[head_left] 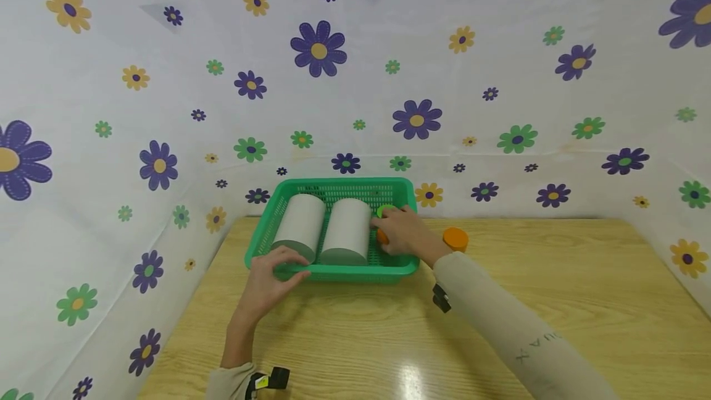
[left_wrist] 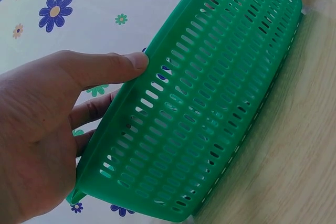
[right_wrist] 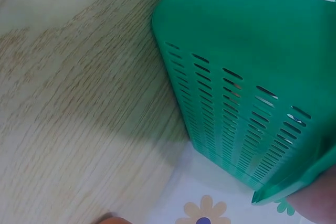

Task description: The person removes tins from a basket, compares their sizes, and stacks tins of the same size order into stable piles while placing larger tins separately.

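A green plastic basket (head_left: 355,273) with slotted walls stands on the table. My left hand (head_left: 273,279) grips its near rim toward the left corner. In the left wrist view the thumb (left_wrist: 113,69) lies on the outer side, with other fingers behind the rim. Two thick white cylinders (head_left: 300,222) lie side by side in the basket. Inside its right end, my right hand (head_left: 402,231) holds a small orange object (head_left: 382,237), mostly hidden by the fingers. Just beyond those fingers shows a bright green round object (head_left: 383,209). The right wrist view shows mainly the basket's outer wall (right_wrist: 226,103).
An orange-topped round object (head_left: 455,238) stands on the wooden table (head_left: 555,301), right of the basket and behind the right forearm. A white sheet with flower prints (head_left: 366,97) hangs behind the table and along both sides.
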`<action>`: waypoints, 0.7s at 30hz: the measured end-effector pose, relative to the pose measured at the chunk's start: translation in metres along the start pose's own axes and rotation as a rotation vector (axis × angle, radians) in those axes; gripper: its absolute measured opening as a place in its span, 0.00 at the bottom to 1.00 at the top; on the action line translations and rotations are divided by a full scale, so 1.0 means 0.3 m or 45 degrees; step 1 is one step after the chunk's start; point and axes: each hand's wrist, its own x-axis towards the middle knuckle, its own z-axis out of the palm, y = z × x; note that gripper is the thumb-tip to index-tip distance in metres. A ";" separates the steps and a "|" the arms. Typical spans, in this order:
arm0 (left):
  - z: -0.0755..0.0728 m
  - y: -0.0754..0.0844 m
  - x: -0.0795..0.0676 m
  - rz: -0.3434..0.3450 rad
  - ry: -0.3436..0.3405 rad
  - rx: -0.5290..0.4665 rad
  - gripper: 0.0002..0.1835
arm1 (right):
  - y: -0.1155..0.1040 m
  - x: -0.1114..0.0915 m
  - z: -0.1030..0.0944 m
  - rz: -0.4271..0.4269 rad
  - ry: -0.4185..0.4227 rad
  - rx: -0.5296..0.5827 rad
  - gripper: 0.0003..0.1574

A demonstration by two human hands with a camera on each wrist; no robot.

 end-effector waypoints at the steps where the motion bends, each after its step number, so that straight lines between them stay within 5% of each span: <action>1: 0.000 0.000 0.001 0.000 0.001 0.001 0.10 | 0.000 0.002 0.001 0.003 -0.006 -0.023 0.29; 11: -0.001 0.002 -0.003 -0.010 -0.010 0.007 0.10 | -0.011 0.012 0.019 0.037 -0.101 -0.082 0.30; 21: 0.001 -0.003 -0.004 0.001 0.006 -0.004 0.10 | -0.005 0.007 0.018 0.015 0.004 -0.009 0.28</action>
